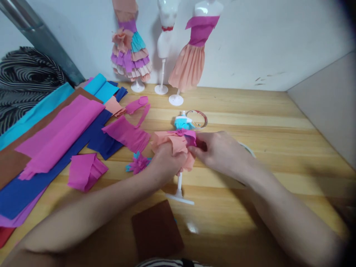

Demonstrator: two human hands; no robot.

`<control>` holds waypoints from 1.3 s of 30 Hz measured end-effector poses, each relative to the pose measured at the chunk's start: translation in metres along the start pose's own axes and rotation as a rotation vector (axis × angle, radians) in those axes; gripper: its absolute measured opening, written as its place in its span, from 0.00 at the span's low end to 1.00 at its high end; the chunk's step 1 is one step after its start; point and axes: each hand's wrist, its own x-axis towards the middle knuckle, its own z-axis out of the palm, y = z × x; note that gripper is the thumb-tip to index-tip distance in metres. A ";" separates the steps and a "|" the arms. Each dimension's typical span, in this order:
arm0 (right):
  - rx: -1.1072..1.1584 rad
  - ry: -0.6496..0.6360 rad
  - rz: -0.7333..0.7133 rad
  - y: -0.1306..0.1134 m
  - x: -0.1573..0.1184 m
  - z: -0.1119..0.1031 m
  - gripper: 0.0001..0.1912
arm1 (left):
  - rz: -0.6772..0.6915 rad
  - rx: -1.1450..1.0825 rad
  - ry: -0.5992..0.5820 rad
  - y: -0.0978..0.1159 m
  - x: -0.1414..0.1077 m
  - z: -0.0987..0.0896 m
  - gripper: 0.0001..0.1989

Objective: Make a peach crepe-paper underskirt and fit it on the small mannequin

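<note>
A small white dress form (180, 183) lies tipped over the table, its neck pointing away from me and its round base near me. It wears a turquoise paper top (182, 122), a magenta paper sash (190, 137) and a peach crepe-paper skirt (178, 143). My left hand (171, 157) is closed on the lower part of the skirt. With thumb and fingertips, my right hand (214, 148) pinches the end of the sash at the waist. Beside my left hand lies a magenta and turquoise paper flower (138, 163), partly covered by the arm.
Three dress forms stand by the wall, one in a ruffled dress (132, 52). Left are layered crepe sheets (63, 129), magenta scraps (128, 131) and a folded magenta piece (86, 171). A tape roll (204, 118) lies beyond my hands. A brown square (157, 230) lies in front.
</note>
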 end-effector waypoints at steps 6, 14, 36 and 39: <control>-0.007 0.335 -0.097 -0.002 -0.003 0.001 0.10 | 0.125 0.307 -0.044 0.008 -0.011 0.002 0.12; 0.066 0.483 -0.434 -0.003 0.012 0.021 0.18 | -0.002 -0.342 -0.069 0.011 -0.028 -0.009 0.09; -0.058 0.439 -0.262 -0.004 0.023 0.025 0.10 | 0.093 -0.209 0.068 0.003 -0.006 0.007 0.15; -0.040 0.441 -0.156 -0.007 0.021 0.022 0.07 | 0.134 -0.120 0.095 0.002 -0.001 0.009 0.15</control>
